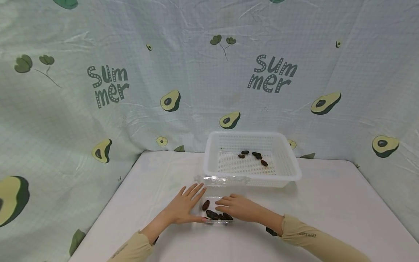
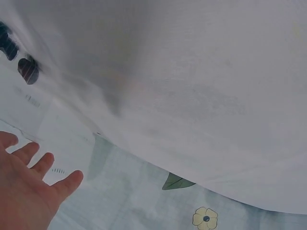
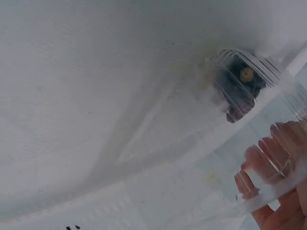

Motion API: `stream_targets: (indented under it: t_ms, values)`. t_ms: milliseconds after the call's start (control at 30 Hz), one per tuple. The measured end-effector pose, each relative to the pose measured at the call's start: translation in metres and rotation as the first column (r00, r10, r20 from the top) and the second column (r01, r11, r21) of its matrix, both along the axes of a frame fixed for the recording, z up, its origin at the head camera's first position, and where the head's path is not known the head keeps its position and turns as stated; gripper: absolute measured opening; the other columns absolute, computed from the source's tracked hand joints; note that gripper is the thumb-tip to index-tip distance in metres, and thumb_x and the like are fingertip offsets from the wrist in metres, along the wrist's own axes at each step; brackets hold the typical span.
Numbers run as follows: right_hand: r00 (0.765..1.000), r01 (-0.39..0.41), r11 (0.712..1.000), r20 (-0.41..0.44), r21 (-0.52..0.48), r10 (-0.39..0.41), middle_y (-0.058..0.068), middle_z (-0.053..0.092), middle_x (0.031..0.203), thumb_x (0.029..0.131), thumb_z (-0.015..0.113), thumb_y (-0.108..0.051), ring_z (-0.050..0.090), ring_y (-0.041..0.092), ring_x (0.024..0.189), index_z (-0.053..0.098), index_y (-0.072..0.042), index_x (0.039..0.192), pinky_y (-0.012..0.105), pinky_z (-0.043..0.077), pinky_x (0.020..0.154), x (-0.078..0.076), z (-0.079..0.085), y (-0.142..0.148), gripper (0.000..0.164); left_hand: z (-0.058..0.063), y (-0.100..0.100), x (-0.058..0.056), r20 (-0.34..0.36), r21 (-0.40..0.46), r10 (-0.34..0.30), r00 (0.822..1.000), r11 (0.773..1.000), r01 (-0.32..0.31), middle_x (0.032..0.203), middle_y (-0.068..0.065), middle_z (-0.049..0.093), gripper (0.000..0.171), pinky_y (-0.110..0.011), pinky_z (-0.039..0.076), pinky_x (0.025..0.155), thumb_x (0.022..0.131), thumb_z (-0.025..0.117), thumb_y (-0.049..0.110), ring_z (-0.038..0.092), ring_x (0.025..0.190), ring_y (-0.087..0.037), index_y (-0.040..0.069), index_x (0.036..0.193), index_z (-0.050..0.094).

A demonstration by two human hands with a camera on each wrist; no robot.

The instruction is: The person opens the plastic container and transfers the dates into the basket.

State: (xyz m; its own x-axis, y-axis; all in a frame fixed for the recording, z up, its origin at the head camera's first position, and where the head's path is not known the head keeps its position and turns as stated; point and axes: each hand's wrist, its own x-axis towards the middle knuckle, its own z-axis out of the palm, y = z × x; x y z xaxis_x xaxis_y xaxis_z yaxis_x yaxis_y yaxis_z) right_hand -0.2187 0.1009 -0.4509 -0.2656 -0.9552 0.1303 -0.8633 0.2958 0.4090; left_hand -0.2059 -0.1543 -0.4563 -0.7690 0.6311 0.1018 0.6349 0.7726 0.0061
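Between the spread left hand (image 1: 184, 208) and the right hand (image 1: 240, 208), whose loosely bent fingers visibly pinch nothing, sits the clear box (image 1: 217, 221); one date (image 1: 206, 205) lies lengthwise away, left of the right fingertips.

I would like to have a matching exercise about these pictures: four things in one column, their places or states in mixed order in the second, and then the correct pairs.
Things:
1. left hand
2. right hand
3. white basket
4. clear container

Places or states:
A. between the two hands, with dark pieces inside
B. fingers spread, at the left of the container
C. farther from the person than both hands
D. at the right of the container

Pairs: 1-B, 2-D, 3-C, 4-A
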Motion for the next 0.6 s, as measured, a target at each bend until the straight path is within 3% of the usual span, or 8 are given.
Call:
stream_targets:
  t_ms: [333, 600]
  values:
    - [1.000, -0.015, 0.998, -0.022, 0.053, 0.017, -0.006, 0.048, 0.131, 0.091, 0.048, -0.023, 0.047, 0.009, 0.119, 0.046, -0.020, 0.128, 0.024, 0.045, 0.083, -0.008, -0.011, -0.034, 0.037, 0.004, -0.003, -0.002, -0.006, -0.014, -0.025, 1.000, 1.000, 0.025, 0.148, -0.008, 0.023, 0.100, -0.055, 0.024, 0.103, 0.072, 0.047, 0.073, 0.021, 0.136, -0.028, 0.009, 0.143, 0.019]
    - [0.998, -0.015, 0.998, -0.053, 0.061, 0.018, -0.007, 0.051, 0.128, 0.093, 0.045, -0.028, 0.048, 0.008, 0.117, 0.050, -0.023, 0.125, 0.023, 0.046, 0.079, -0.013, -0.017, -0.046, 0.032, 0.006, -0.002, -0.003, 0.023, -0.035, -0.020, 1.000, 0.999, 0.021, 0.148, -0.009, 0.022, 0.104, -0.055, 0.022, 0.104, 0.069, 0.048, 0.074, 0.020, 0.137, -0.028, 0.009, 0.143, 0.017]
